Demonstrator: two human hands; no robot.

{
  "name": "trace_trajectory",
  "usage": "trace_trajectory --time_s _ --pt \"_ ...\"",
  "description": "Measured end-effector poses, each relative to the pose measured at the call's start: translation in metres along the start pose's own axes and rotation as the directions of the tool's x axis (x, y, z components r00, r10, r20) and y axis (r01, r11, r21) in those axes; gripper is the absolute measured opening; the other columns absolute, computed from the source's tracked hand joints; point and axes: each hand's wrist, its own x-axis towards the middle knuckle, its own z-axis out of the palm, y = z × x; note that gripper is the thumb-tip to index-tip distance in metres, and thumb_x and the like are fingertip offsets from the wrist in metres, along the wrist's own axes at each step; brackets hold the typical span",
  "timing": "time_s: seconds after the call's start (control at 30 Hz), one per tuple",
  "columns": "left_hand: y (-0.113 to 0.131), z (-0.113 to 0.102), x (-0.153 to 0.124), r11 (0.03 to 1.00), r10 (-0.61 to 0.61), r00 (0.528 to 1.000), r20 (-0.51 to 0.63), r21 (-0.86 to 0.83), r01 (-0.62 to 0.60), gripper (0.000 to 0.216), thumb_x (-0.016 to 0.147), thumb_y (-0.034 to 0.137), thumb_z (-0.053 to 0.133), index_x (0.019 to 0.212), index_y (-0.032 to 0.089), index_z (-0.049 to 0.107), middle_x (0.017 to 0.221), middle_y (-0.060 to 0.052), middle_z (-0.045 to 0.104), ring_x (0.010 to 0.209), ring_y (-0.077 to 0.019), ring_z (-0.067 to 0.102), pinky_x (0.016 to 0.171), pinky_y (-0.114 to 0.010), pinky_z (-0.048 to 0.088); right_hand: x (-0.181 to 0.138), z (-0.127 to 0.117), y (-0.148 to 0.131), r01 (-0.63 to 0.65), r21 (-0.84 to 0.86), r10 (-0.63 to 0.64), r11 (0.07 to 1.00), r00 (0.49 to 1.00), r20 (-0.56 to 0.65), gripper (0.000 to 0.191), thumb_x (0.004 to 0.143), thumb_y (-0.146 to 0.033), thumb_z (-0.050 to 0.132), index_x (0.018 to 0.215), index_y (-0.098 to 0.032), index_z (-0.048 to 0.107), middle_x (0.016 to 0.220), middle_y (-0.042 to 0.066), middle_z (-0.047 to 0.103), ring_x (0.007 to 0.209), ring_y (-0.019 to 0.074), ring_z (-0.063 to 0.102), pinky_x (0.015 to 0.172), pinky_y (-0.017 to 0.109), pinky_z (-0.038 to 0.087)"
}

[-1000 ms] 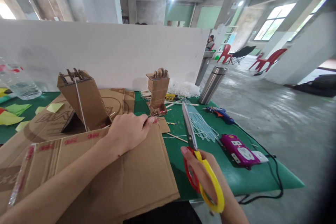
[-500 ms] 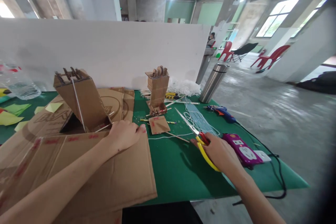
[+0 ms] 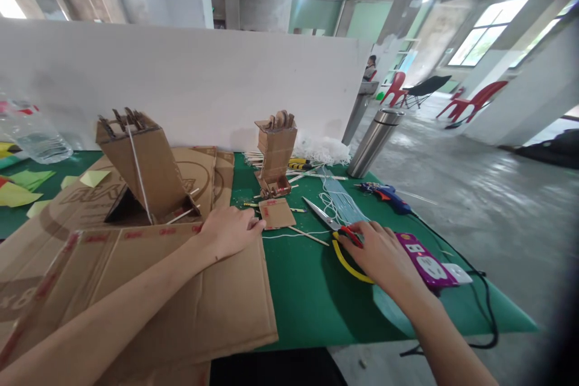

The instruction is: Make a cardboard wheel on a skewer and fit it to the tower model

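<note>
My left hand (image 3: pixel 230 230) is curled over the far right corner of a flat brown cardboard sheet (image 3: pixel 181 298), its fingertips beside a small cardboard square (image 3: pixel 277 214). A pair of scissors (image 3: pixel 323 214) with red and yellow handles lies low over the green table, blades together and pointing away to the left. Around its handles is my right hand (image 3: pixel 380 256), the fingers partly hidden behind the hand. Beyond the left hand a cardboard model (image 3: pixel 142 172) with finger-like sticks leans on the sheets. A narrower cardboard model (image 3: pixel 275 151) stands behind the small square.
A purple power strip (image 3: pixel 427 262) sits right of my right hand, with a blue glue gun (image 3: pixel 386 196) behind it. A steel flask (image 3: pixel 375 142), a blue mask (image 3: pixel 341 196), white string and thin sticks lie farther back. A white board (image 3: pixel 181 84) closes off the far side.
My right hand and the scissors have come down nearer the tabletop, the hand closing farther over the handles. My left hand has shifted slightly right, toward the small square.
</note>
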Motion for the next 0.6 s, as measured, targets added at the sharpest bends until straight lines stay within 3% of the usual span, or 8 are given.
trace_trajectory --time_s 0.13,0.23,0.33,0.4,0.5,0.6 --pt "0.005 -0.004 -0.005 1.000 0.010 1.000 -0.014 0.002 -0.010 0.051 0.095 0.049 0.027 0.091 0.020 0.069 0.089 -0.014 0.075 0.085 -0.0339 0.071 0.068 -0.041 0.051 0.014 0.000 -0.047 0.176 0.069 -0.176 0.982 0.984 -0.001 0.032 0.092 -0.043 0.052 0.107 -0.017 0.062 0.110 0.012 0.067 0.105 0.0275 0.060 0.089 0.035 0.043" --pt "0.011 -0.011 -0.012 1.000 0.013 0.999 -0.034 0.010 -0.013 0.053 0.094 0.051 0.026 0.088 0.020 0.069 0.083 -0.015 0.074 0.081 -0.0355 0.071 0.066 -0.043 0.051 0.028 0.008 -0.087 0.226 0.095 -0.228 0.969 0.974 0.005 0.051 0.088 -0.050 0.058 0.121 -0.011 0.056 0.116 0.018 0.065 0.111 0.0329 0.057 0.090 0.039 0.042" --pt "0.019 -0.021 -0.021 1.000 0.027 0.998 -0.059 0.009 -0.027 0.059 0.088 0.066 0.031 0.087 0.020 0.068 0.077 -0.014 0.074 0.079 -0.0378 0.071 0.064 -0.045 0.051 0.036 0.016 -0.112 0.239 0.110 -0.241 0.965 0.970 0.013 0.063 0.084 -0.049 0.063 0.129 -0.007 0.049 0.113 0.022 0.065 0.109 0.0376 0.056 0.088 0.045 0.041" --pt "0.024 -0.029 -0.028 0.999 0.046 0.996 -0.071 0.002 -0.046 0.059 0.085 0.070 0.034 0.086 0.021 0.068 0.076 -0.013 0.073 0.079 -0.0369 0.071 0.064 -0.044 0.051 0.038 0.020 -0.118 0.243 0.128 -0.245 0.962 0.969 0.005 0.066 0.082 -0.046 0.065 0.131 -0.006 0.046 0.112 0.023 0.064 0.108 0.0394 0.055 0.088 0.048 0.040" --pt "0.032 -0.039 -0.036 0.998 0.068 0.995 -0.080 -0.007 -0.068 0.051 0.086 0.064 0.037 0.080 0.023 0.067 0.074 -0.011 0.073 0.076 -0.0349 0.071 0.065 -0.043 0.051 0.039 0.027 -0.117 0.242 0.180 -0.239 0.953 0.970 -0.038 0.070 0.078 -0.041 0.066 0.133 -0.004 0.044 0.114 0.023 0.061 0.107 0.0403 0.054 0.087 0.050 0.041" --pt "0.037 -0.043 -0.038 0.998 0.060 0.997 -0.049 -0.018 -0.061 0.044 0.085 0.057 0.041 0.078 0.023 0.067 0.072 -0.009 0.073 0.074 -0.0351 0.070 0.063 -0.043 0.050 0.044 0.033 -0.109 0.242 0.268 -0.218 0.933 0.969 -0.115 0.075 0.079 -0.032 0.062 0.141 -0.004 0.031 0.123 0.023 0.054 0.112 0.0361 0.053 0.089 0.046 0.043"
